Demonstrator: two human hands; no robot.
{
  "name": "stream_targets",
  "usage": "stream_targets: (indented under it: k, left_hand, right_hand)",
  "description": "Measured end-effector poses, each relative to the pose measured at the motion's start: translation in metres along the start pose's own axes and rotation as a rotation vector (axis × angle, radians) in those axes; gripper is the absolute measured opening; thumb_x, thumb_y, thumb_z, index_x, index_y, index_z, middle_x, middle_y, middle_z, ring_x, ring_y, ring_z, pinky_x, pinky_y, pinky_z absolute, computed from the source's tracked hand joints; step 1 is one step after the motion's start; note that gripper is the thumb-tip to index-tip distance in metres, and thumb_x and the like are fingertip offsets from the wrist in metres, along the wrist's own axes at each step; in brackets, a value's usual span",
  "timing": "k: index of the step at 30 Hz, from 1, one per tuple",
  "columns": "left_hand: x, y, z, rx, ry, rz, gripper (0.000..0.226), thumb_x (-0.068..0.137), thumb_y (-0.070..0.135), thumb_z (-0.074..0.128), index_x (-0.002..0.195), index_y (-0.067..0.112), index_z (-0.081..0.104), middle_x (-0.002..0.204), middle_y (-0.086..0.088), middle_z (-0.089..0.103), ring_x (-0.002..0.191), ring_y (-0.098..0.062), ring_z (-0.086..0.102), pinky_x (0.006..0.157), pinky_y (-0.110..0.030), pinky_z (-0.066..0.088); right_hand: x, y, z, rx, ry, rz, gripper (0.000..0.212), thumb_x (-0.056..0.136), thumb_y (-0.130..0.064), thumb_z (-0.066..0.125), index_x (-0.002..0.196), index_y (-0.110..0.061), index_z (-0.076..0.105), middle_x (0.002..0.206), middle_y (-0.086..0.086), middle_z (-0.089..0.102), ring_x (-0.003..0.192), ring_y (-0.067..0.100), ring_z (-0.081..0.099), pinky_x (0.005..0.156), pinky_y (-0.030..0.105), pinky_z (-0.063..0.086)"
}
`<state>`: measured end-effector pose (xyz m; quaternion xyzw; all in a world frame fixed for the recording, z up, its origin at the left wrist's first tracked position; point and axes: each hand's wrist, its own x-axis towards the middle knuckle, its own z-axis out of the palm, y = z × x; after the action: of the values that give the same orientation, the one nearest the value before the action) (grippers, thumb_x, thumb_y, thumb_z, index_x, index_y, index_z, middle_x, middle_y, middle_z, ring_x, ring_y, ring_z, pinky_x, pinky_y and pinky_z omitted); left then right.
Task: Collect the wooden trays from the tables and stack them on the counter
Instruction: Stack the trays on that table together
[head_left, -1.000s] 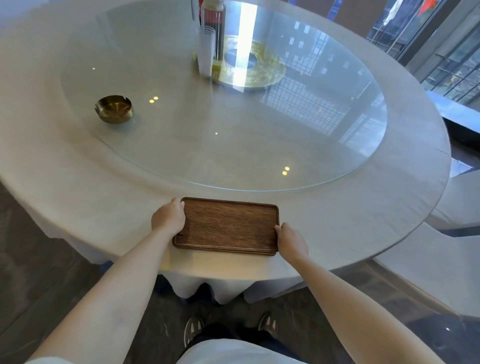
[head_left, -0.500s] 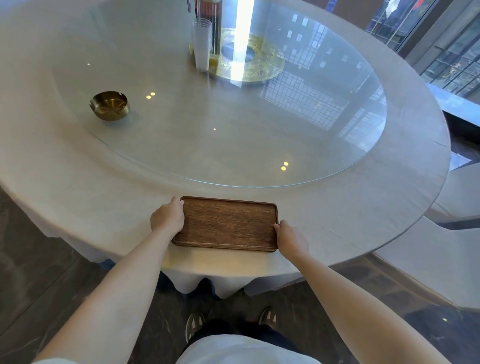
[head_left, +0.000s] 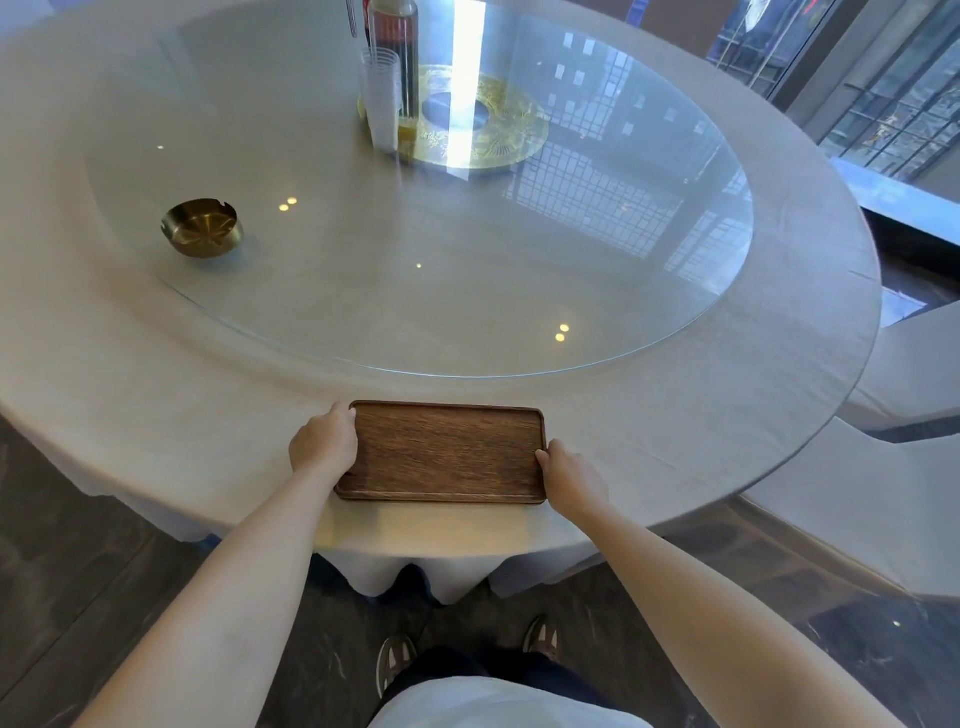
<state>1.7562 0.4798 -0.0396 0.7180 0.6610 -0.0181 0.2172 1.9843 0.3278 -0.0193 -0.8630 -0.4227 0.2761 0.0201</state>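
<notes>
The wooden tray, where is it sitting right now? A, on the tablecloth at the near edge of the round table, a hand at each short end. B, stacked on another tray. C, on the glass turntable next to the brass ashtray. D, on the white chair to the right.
A: the wooden tray lies on the tablecloth just short of the glass turntable, left hand and right hand at its ends.

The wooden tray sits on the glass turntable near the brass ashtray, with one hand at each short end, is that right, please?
Not quite. The head view shows the wooden tray on the cloth-covered table edge, outside the glass turntable and well away from the brass ashtray, which is the thing on the glass. The left hand and right hand are indeed at its short ends.
</notes>
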Motion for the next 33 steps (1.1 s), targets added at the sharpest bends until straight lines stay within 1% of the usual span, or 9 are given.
stream_targets:
  k: [5, 8, 11, 17, 20, 23, 26, 28, 33]
  left_hand:
    - [0.0, -0.002, -0.003, 0.01, -0.142, -0.085, 0.055, 0.1, 0.041, 0.017, 0.127, 0.005, 0.049, 0.127, -0.022, 0.057, 0.118, -0.039, 0.052, 0.096, -0.04, 0.042]
    - [-0.001, -0.003, -0.003, -0.013, -0.184, -0.106, 0.06, 0.097, 0.048, 0.019, 0.127, 0.004, 0.048, 0.129, -0.021, 0.055, 0.12, -0.037, 0.051, 0.096, -0.04, 0.042]
    - [-0.004, -0.003, -0.001, -0.027, -0.182, -0.117, 0.063, 0.095, 0.053, 0.022, 0.126, 0.004, 0.048, 0.127, -0.02, 0.057, 0.118, -0.036, 0.053, 0.094, -0.04, 0.044]
    - [-0.005, -0.009, 0.004, -0.194, -0.268, -0.136, 0.063, 0.088, 0.059, 0.042, 0.12, 0.006, 0.052, 0.121, -0.014, 0.06, 0.11, -0.033, 0.056, 0.089, -0.038, 0.045]
    - [-0.002, -0.012, 0.003, -0.321, -0.318, -0.132, 0.06, 0.082, 0.059, 0.055, 0.11, 0.006, 0.058, 0.113, -0.013, 0.064, 0.1, -0.03, 0.058, 0.088, -0.037, 0.047]
    - [-0.004, -0.013, 0.002, -0.316, -0.311, -0.12, 0.061, 0.08, 0.062, 0.054, 0.104, 0.006, 0.063, 0.105, -0.011, 0.068, 0.097, -0.03, 0.061, 0.086, -0.037, 0.048]
    - [-0.007, -0.014, 0.005, -0.284, -0.296, -0.102, 0.066, 0.078, 0.068, 0.05, 0.102, 0.008, 0.063, 0.101, -0.009, 0.068, 0.092, -0.029, 0.062, 0.084, -0.038, 0.05]
    - [-0.008, -0.012, 0.004, -0.258, -0.288, -0.104, 0.069, 0.077, 0.07, 0.048, 0.099, 0.006, 0.062, 0.098, -0.011, 0.068, 0.09, -0.03, 0.062, 0.082, -0.038, 0.05]
    - [-0.011, 0.007, -0.001, -0.201, -0.211, -0.1, 0.071, 0.079, 0.066, 0.051, 0.104, 0.0, 0.055, 0.106, -0.017, 0.064, 0.1, -0.035, 0.06, 0.076, -0.036, 0.044]
  right_hand:
    - [-0.001, -0.005, -0.002, 0.179, 0.004, 0.049, 0.04, 0.1, -0.035, 0.028, 0.118, -0.003, 0.042, 0.118, 0.017, 0.059, 0.106, 0.034, 0.058, 0.085, 0.042, 0.046]
    - [-0.003, -0.01, -0.004, 0.252, 0.0, 0.075, 0.046, 0.1, -0.034, 0.029, 0.132, -0.001, 0.034, 0.135, 0.018, 0.048, 0.12, 0.035, 0.051, 0.096, 0.044, 0.042]
    - [-0.004, -0.012, -0.002, 0.31, -0.009, 0.093, 0.05, 0.099, -0.033, 0.031, 0.136, 0.0, 0.03, 0.139, 0.018, 0.044, 0.124, 0.034, 0.047, 0.099, 0.044, 0.04]
    - [0.001, -0.013, 0.001, 0.479, -0.098, 0.201, 0.05, 0.097, -0.041, 0.037, 0.124, 0.0, 0.043, 0.111, 0.013, 0.057, 0.101, 0.029, 0.056, 0.092, 0.044, 0.049]
    - [0.005, -0.013, -0.005, 0.527, -0.17, 0.224, 0.051, 0.097, -0.042, 0.037, 0.124, 0.0, 0.044, 0.116, 0.015, 0.058, 0.102, 0.028, 0.057, 0.08, 0.038, 0.051]
    - [0.005, -0.014, -0.01, 0.556, -0.219, 0.22, 0.046, 0.098, -0.04, 0.035, 0.118, -0.001, 0.05, 0.105, 0.01, 0.055, 0.094, 0.022, 0.052, 0.062, 0.025, 0.045]
    - [0.003, -0.013, -0.007, 0.605, -0.215, 0.235, 0.033, 0.099, -0.038, 0.036, 0.104, -0.007, 0.047, 0.103, 0.008, 0.052, 0.093, 0.021, 0.05, 0.063, 0.025, 0.044]
    - [0.001, -0.011, -0.003, 0.674, -0.201, 0.265, 0.031, 0.099, -0.036, 0.037, 0.105, -0.007, 0.046, 0.103, 0.008, 0.052, 0.092, 0.021, 0.05, 0.063, 0.026, 0.045]
    - [-0.007, 0.0, 0.003, 0.784, -0.133, 0.28, 0.027, 0.099, -0.03, 0.036, 0.085, -0.01, 0.047, 0.081, 0.005, 0.052, 0.064, 0.012, 0.047, 0.05, 0.023, 0.042]
